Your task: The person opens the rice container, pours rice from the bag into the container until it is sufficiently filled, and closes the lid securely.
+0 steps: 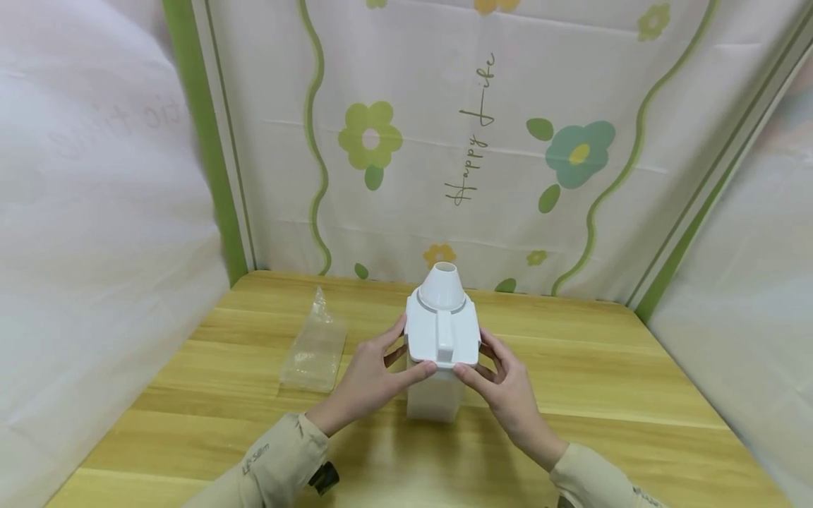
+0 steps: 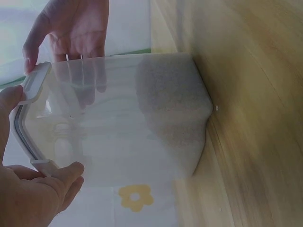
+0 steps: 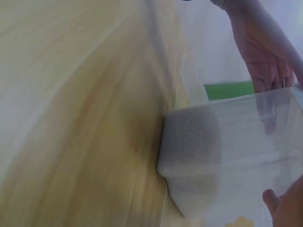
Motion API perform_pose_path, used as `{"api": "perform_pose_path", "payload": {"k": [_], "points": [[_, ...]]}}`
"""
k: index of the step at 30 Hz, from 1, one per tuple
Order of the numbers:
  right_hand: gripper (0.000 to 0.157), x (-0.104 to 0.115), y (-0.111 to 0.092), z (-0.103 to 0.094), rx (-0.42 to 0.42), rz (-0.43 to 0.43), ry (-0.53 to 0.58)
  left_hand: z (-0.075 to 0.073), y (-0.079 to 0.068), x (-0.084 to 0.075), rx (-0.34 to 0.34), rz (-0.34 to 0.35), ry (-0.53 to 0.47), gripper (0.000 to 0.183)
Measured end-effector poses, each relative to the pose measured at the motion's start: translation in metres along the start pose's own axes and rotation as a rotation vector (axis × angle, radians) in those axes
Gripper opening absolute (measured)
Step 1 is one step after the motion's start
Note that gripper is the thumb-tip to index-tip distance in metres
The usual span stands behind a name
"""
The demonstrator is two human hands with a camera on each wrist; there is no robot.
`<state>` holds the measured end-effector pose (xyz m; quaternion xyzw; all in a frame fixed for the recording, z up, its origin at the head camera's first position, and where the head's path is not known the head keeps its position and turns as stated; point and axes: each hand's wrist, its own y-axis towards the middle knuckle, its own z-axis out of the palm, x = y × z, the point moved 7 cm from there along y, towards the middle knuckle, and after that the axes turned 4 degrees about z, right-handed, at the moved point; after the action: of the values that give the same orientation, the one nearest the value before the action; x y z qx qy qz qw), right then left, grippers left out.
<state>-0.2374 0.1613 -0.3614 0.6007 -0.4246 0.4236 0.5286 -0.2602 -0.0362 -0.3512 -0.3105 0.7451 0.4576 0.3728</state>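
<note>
A clear plastic grain storage container [image 1: 434, 403] stands upright on the table in front of me. Its white lid [image 1: 422, 331] has a cone-shaped spout [image 1: 442, 288] on top, open at the tip. My left hand [image 1: 375, 368] grips the lid's left side, thumb on the front edge and fingers around the side. On the opposite side, my right hand [image 1: 507, 384] holds it in the same way, the thumbs close together. Both wrist views show pale, rice-like grain [image 2: 171, 90] in the bottom of the container, with the upper part see-through. The lid sits on the container's top.
A crumpled clear plastic bag [image 1: 312, 356] lies on the wooden table [image 1: 571, 367], left of the container. One small white grain [image 2: 217, 108] lies near its base. A flower-patterned curtain [image 1: 413, 92] hangs behind the table, with white fabric at both sides.
</note>
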Motion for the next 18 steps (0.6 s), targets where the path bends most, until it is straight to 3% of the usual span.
{"api": "perform_pose_path", "payload": {"k": [12,18], "points": [[0.069,-0.004,0.009,-0.003,0.021,0.013,0.0,0.001,0.006,0.002,-0.019,-0.03,0.015,0.09],[0.068,-0.005,0.012,-0.004,0.017,0.009,0.003,-0.001,0.009,-0.02,-0.019,-0.043,0.002,0.085]]}}
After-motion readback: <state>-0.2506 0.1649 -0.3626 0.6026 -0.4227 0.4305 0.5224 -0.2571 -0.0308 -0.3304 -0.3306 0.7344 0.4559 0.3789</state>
